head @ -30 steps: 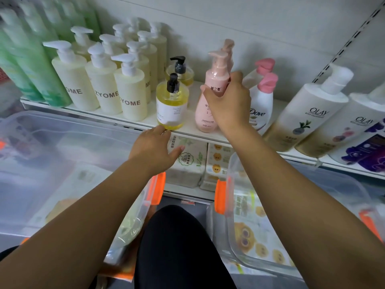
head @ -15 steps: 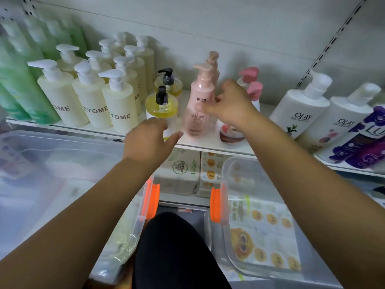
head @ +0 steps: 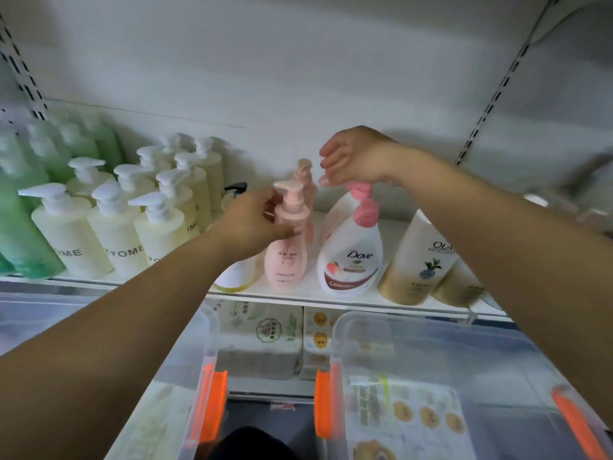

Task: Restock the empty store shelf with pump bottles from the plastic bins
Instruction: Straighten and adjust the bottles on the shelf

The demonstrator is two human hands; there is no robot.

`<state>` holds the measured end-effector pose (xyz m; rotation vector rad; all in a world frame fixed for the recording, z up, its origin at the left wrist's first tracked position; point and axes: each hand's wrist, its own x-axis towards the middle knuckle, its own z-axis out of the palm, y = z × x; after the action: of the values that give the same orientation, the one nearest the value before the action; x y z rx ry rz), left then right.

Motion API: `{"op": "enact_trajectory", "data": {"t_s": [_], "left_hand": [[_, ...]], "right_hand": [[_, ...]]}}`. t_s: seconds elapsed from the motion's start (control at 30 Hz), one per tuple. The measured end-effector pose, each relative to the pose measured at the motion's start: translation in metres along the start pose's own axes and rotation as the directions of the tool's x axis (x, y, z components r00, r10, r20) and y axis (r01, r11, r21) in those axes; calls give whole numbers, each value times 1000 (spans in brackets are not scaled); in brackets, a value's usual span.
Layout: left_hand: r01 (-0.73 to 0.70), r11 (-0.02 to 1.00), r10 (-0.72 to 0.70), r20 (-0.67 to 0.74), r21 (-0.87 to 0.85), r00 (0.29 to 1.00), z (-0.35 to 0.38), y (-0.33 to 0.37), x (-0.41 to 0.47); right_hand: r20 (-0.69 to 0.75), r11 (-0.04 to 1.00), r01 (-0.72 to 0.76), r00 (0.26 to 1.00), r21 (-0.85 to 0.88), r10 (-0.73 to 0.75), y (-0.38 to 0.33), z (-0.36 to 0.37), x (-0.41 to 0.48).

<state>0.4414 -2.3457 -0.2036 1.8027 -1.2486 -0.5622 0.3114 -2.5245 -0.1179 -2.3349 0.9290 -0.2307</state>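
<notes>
pink pump bottle (head: 287,257) upright on shelf (head: 298,295), between yellow bottle (head: 235,277) and Dove bottle (head: 351,260) | left hand (head: 252,224) grips its neck | right hand (head: 358,157) loosely curled, holding nothing, just above Dove pump | clear bins (head: 335,343) below shelf

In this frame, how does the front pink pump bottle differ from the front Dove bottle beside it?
The pink bottle is slim and pink all over. The Dove bottle is broad, with a white body and a pink pump. The left hand holds the pink bottle at its neck, while the right hand hovers above the Dove bottle's pump, gripping nothing. Both stand upright near the front edge of the shelf.
</notes>
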Motion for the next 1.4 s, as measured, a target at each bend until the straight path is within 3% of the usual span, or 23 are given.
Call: {"op": "enact_trajectory", "data": {"t_s": [0.2, 0.33, 0.57, 0.87, 1.07, 1.4], "left_hand": [[31, 1000, -31, -36, 1, 999, -16, -6, 3], [71, 997, -71, -17, 14, 997, -21, -7, 3], [101, 995, -101, 2, -24, 995, -26, -9, 1], [111, 926, -126, -18, -360, 992, -34, -11, -43], [161, 854, -211, -46, -495, 976, -48, -30, -76], [193, 773, -304, -86, -604, 949, -37, -49, -118]], "right_hand": [[135, 986, 142, 982, -88, -130, 12, 21, 33], [189, 984, 170, 969, -48, -158, 13, 32, 43], [147, 991, 130, 980, 27, -133, 17, 39, 51], [94, 993, 106, 990, -45, -102, 10, 40, 43], [47, 996, 84, 995, -34, -83, 7, 45, 39], [92, 991, 46, 995, -126, -35, -2, 45, 36]]}}
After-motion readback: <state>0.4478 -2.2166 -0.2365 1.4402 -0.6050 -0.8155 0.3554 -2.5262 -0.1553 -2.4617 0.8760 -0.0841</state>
